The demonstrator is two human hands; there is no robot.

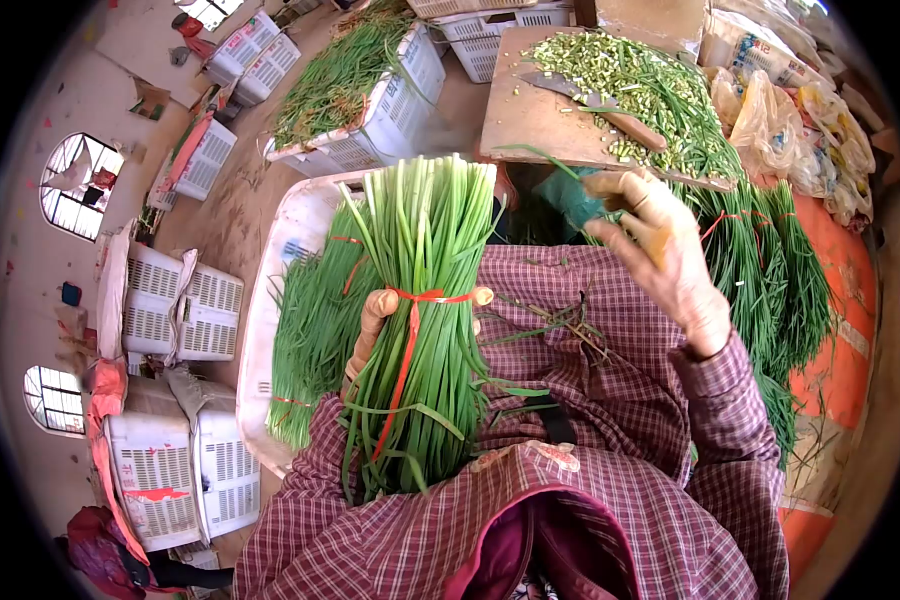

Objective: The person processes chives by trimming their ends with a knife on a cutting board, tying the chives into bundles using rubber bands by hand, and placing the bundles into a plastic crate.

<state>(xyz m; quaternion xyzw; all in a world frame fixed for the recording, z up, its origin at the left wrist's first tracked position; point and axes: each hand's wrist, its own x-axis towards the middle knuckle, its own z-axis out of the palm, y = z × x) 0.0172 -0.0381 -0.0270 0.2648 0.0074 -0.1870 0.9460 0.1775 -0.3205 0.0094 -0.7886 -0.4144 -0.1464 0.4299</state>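
Observation:
My left hand [370,325] is wrapped round a thick bunch of garlic chives [425,230], its pale cut ends pointing away from me. A red tie [430,296] circles the bunch, with a long tail hanging down over the leaves. Finger covers show on the fingertips either side of the tie; the palm is hidden. To the right, my right hand [665,245] is raised near the cutting board, thumb and fingers apart. A loose chive leaf [540,157] reaches to its fingertips. Stray trimmings [570,325] lie on my checked clothing.
Left of my lap, a white basket [255,330] holds tied chive bunches [315,330]. Ahead, a wooden board [515,110] carries a knife [610,118] and chopped pieces [630,70]. More bunches [750,270] lie at right. Filled crates [400,110] and plastic bags [780,130] stand beyond.

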